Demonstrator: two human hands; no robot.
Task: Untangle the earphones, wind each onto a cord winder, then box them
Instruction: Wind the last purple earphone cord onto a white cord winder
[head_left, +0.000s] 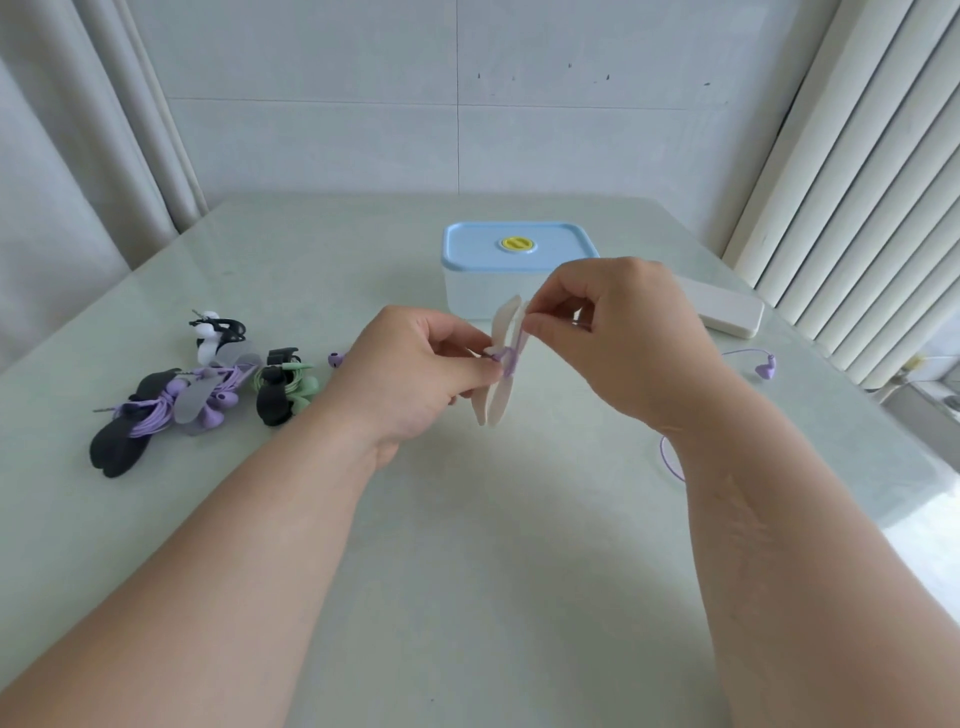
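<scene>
The white cord winder (503, 382) is held up over the middle of the tabletop (467, 545), between the two hands and in front of the box (470, 291). It is a flat, two-leaved piece. Its long axis stands nearly upright and leans a little: the top tip points up and to the far right, the bottom tip down and to the near left. A few turns of purple cord (509, 362) cross its narrow waist.

The left hand (410, 379) comes in from the near left, back of the hand up, forearm low over the tabletop. Its thumb and forefinger pinch the winder at the waist, right where the cord sits, and the other fingers (452, 343) are curled under.

The right hand (623, 338) reaches from the near right with the wrist bent down. Its thumb and forefinger are pressed together on the edge of the winder's upper half. Whether cord also lies between them cannot be told.

One purple earbud (765, 368) lies on the tabletop to the right, its cord trailing left behind the right hand. A loop of the same cord (670, 460) shows beside the right forearm. A second earbud (336, 359) peeps out just left of the left hand.

The box has a blue lid (519, 249) on it, with a white flat case (727, 312) to its right. On the left lie wound sets: white earphones (208, 338), purple earphones (208, 400) and green earphones (301, 389).
</scene>
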